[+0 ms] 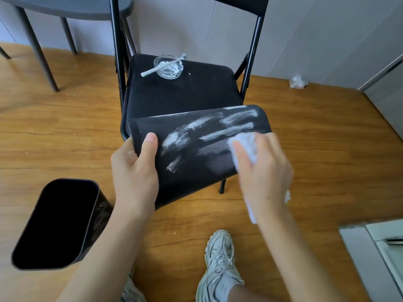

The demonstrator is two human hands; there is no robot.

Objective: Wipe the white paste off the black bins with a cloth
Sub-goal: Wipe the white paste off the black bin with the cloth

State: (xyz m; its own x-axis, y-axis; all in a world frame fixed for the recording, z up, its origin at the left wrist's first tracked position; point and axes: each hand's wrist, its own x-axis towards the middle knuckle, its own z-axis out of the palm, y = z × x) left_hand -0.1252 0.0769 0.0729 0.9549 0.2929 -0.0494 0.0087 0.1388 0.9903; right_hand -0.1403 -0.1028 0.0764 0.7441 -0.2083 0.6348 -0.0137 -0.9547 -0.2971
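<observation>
The right hand (265, 171) clamps a crumpled white cloth (245, 147) on one paste-streaked black plastic bin (196, 149), gripped at its rim by the left hand (135, 171) over the black folding chair (185, 92); a second, open-topped black bin (58, 223), its inside dark, stands on the floor, and one glass dish (168, 67) holds white paste.

No legible text, label, brand, number or sign is to be found.

The side of the black bin (196, 144) at the centre carries only white paste smears (209, 131), in which no letters are formed. A faint raised pattern is seen on the wall of the second bin (102, 216) at 8 o'clock, but nothing can be read in it. No marking can be made out on the shoe (220, 258) at 6 o'clock.
</observation>
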